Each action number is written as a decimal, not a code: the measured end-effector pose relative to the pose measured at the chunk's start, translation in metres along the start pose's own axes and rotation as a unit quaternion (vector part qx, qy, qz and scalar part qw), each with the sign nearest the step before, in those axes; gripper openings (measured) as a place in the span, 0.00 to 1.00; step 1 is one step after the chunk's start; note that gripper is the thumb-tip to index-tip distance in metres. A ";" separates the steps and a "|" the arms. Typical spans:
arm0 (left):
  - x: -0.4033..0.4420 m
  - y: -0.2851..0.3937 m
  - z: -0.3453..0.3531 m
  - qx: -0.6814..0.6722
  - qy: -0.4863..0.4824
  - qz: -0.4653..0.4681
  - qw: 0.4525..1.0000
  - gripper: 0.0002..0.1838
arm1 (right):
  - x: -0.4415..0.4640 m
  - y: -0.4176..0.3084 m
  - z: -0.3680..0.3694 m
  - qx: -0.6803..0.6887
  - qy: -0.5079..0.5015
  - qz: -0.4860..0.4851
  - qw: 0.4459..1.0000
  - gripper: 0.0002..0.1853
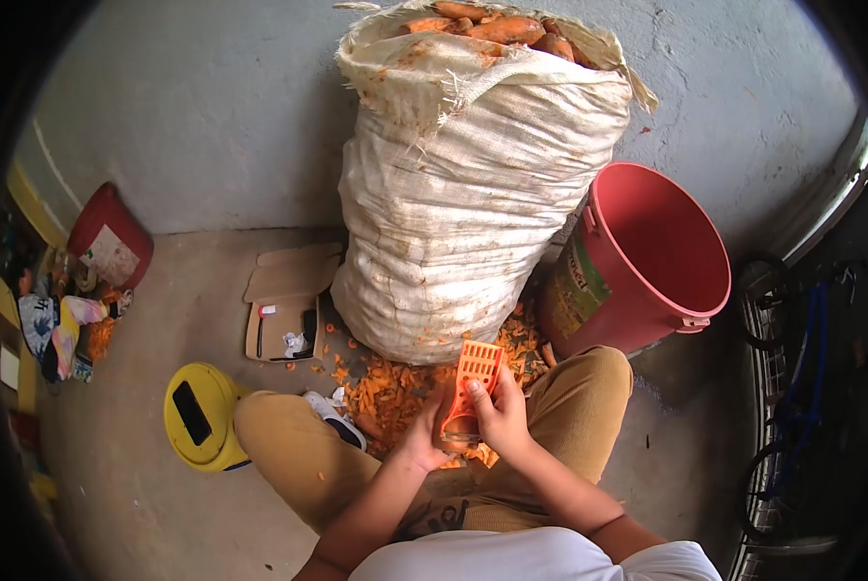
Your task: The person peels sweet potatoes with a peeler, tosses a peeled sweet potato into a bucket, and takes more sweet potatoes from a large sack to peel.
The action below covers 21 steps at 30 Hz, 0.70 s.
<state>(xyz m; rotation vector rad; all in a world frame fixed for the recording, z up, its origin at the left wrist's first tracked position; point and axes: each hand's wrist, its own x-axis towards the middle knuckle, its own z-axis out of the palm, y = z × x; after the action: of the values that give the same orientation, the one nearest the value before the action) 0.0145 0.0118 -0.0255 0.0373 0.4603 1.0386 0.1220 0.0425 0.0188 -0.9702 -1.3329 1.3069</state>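
In front of my lap, my right hand (501, 418) grips an orange plastic hand grater (480, 363) with rows of slots at its upper end, thumb pressed on its face. My left hand (429, 431) is closed around the left side and lower end of the same grater. Something brownish-orange shows at that lower end, but I cannot make out what it is. Under my hands, between my bent legs, orange peelings and shreds (387, 389) cover the floor. Just beyond them stands a large white woven sack (444, 213), filled to the top with carrot-like orange roots (507, 30).
A red bucket (681, 310) leans close to the sack's right side. An opened cardboard box (250, 334) with small items lies left of the sack. By my left knee is a yellow lidded tub (223, 392) with a phone (192, 412) on it. A bicycle (810, 387) stands far right.
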 end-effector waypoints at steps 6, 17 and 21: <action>-0.004 0.001 -0.014 0.072 -0.071 -0.025 0.995 0.31 | 0.022 0.006 -0.009 0.001 0.054 0.013 0.998 0.08; -0.009 0.003 -0.018 -0.083 -0.102 -0.069 0.989 0.28 | 0.030 0.003 -0.016 0.088 0.027 0.094 0.991 0.11; 0.003 0.002 -0.015 -0.019 -0.013 -0.003 1.000 0.23 | 0.006 -0.003 0.003 0.098 -0.015 0.031 0.995 0.12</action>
<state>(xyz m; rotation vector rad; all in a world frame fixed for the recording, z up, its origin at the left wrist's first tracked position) 0.0085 0.0128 -0.0400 0.0159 0.4169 1.0396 0.1183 0.0477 0.0226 -0.8639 -1.1798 1.4749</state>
